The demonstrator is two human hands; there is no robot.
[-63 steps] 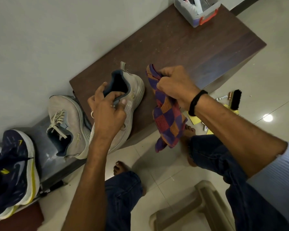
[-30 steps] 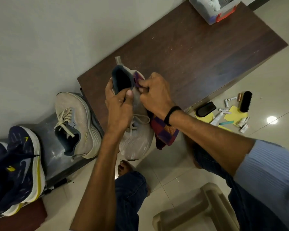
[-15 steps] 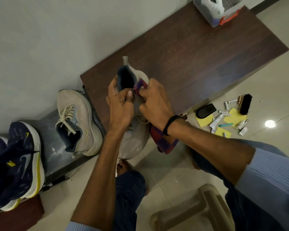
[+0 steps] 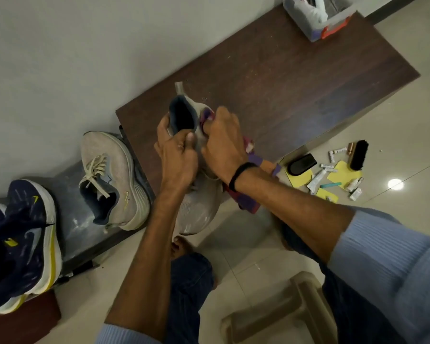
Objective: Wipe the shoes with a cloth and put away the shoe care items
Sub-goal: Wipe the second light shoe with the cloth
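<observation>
Grips grey shoe [image 4: 196, 212] at collar with left hand [image 4: 178, 157], over bench [image 4: 283, 78] front edge; presses bunched checked cloth [image 4: 248, 204] to its side with curled right hand [image 4: 221, 140].

Desk [image 4: 296, 78]: dark brown wood-grain top, speckled with pale dust.
Wall [image 4: 85, 45]: plain pale grey, along the desk's far edge.
Floor [image 4: 407, 108]: glossy beige tiles, in front of and right of the desk.
Light glare [image 4: 395, 184]: round white spot on the floor, right of the desk.
Stool [image 4: 283, 314]: beige plastic, on the floor in front of the desk.
Low shelf [image 4: 70, 219]: grey, left of the desk and lower.
</observation>
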